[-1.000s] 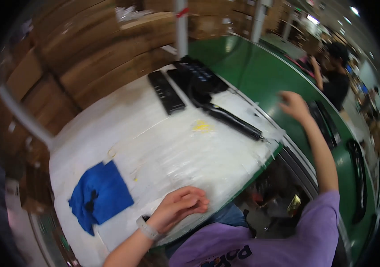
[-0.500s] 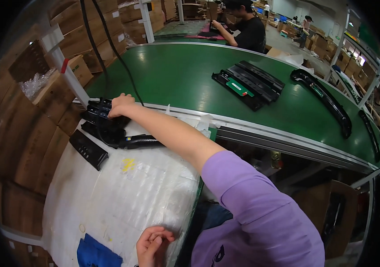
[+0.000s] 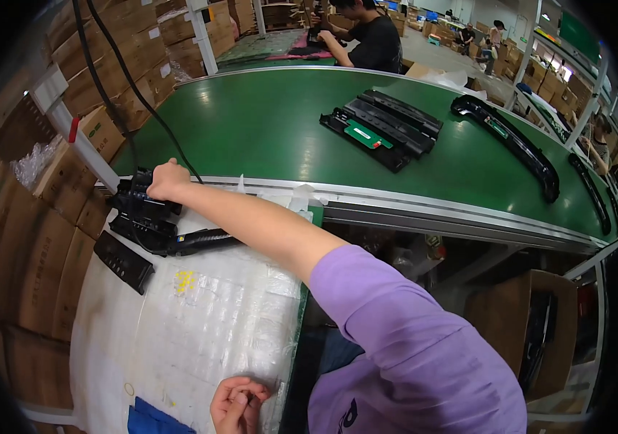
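Observation:
My right arm stretches across to the far left of the white-covered workbench (image 3: 200,311). There my right hand (image 3: 170,181) is closed at the edge of a dark cluster of black parts (image 3: 135,202). Its fingertips are hidden, so what they grip does not show. My left hand (image 3: 239,406) stays low over the bench's near edge, fingers curled against the thumb; anything between them is too small to make out. A flat black plastic panel (image 3: 124,262) lies beside the cluster. Below my right forearm rests a long black part with a small coloured label (image 3: 204,240).
Beyond the bench runs a green conveyor belt (image 3: 265,123) carrying stacked black panels (image 3: 381,130) and a long curved black part (image 3: 511,148). Two black cables (image 3: 117,87) hang at left, near stacked cardboard boxes (image 3: 41,253). Blue cloth (image 3: 155,419) lies nearby. A co-worker (image 3: 370,40) sits across the belt.
The view has shifted, so the bench and belt sit further left in the picture. My right hand remains at the black cluster, its fingers drawn in more. The left hand stays curled.

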A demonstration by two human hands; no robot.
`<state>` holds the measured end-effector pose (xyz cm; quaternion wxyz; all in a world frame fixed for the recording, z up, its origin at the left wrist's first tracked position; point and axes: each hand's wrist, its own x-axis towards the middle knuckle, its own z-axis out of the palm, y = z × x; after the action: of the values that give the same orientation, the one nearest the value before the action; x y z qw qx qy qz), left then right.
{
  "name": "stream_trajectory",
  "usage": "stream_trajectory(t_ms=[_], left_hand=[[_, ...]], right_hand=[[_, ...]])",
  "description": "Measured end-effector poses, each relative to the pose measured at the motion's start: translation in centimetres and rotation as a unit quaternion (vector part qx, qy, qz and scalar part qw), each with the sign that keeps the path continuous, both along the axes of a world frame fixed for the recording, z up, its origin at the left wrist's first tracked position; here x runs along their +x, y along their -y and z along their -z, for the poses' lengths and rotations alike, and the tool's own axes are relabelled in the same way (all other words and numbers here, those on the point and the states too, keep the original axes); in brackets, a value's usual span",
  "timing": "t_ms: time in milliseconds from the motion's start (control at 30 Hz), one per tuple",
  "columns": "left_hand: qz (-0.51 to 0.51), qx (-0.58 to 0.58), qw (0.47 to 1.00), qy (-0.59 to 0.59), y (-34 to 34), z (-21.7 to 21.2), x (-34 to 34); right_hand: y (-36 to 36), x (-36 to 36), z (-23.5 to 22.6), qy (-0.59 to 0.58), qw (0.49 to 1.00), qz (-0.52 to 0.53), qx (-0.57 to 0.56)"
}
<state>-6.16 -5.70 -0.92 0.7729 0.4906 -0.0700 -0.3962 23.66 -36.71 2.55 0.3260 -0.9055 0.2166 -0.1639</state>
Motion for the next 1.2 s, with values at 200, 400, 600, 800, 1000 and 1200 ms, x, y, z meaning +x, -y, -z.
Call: stream_trajectory(t_ms=[200, 400, 600, 800, 1000, 1200], left_hand=[[-0.001, -0.003, 1.0, 0.017, -0.4, 0.5, 0.5], [-0.001, -0.017, 0.999, 0.048, -0.1, 1.3, 1.1], [0.019, -0.01, 0.999, 0.036, -0.5, 1.8, 1.6], [-0.012, -0.029, 0.998, 0.052, -0.5, 1.4, 0.9], [-0.063, 0.224, 0.849, 0.474, -0.6, 0.9, 0.7], [-0.1, 0.36, 0.438, 0.818, 0.0, -2.6, 0.6]], right_hand=[[1.2, -2.7, -3.4, 0.031, 0.997, 0.029, -0.064], [4.2, -8.5, -5.0, -0.01, 0.992, -0.01, -0.126], [4.6, -17.1, -4.0, 0.015, 0.965, -0.107, -0.24], [7.8, -25.7, -2.9, 0.035, 0.971, -0.12, -0.203], [8.5, -32.0, -3.0, 0.067, 0.983, -0.166, -0.047], [5.2, -30.4, -2.2, 0.06, 0.916, -0.397, -0.021]])
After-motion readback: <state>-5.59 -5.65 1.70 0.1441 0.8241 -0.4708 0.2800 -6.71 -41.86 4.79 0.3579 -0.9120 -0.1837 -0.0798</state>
